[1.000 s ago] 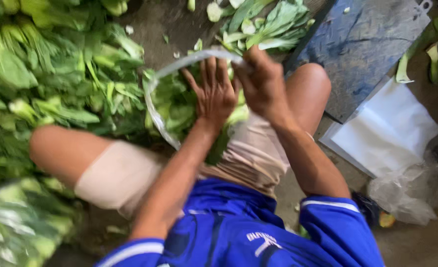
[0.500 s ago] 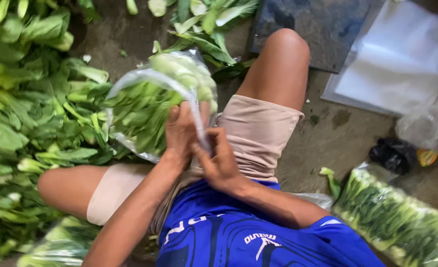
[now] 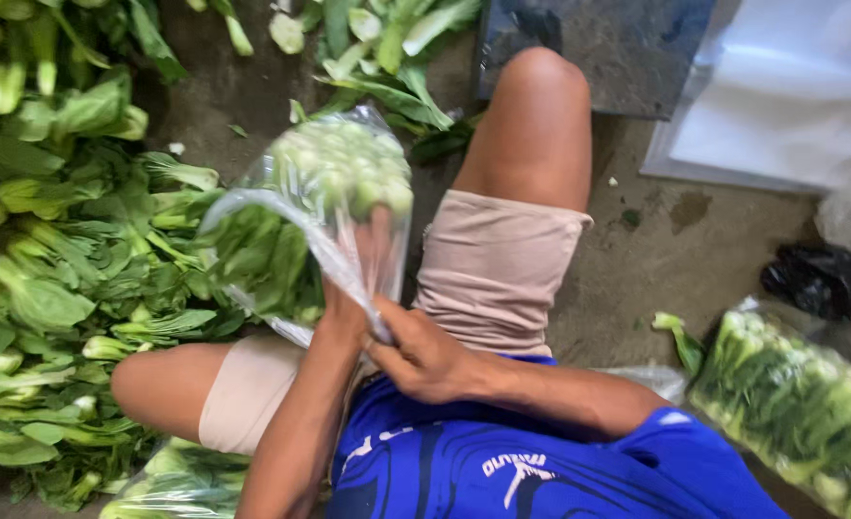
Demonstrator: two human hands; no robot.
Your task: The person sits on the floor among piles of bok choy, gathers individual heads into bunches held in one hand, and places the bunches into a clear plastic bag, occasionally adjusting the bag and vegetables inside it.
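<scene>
Concrete floor (image 3: 656,259) heaped with loose greens (image 3: 70,269) at left, clear bag of greens (image 3: 320,211) over the lap, left hand (image 3: 363,259) inside it, right hand (image 3: 425,356) pinching its rim, bare floor at right.

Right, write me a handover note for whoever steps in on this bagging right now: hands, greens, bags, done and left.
Left hand: inside the clear plastic bag, pressed against the leafy greens in it.
Right hand: pinching the bag's open edge near the left wrist.
The bag sits over the person's lap and is nearly full, stem ends towards the closed end.
Done: a filled bag of greens lies on the floor at right, another filled bag at bottom left.
Left: the held bag is not closed; a big pile of loose greens on the floor at left and a few loose greens at top remain unbagged.
</scene>
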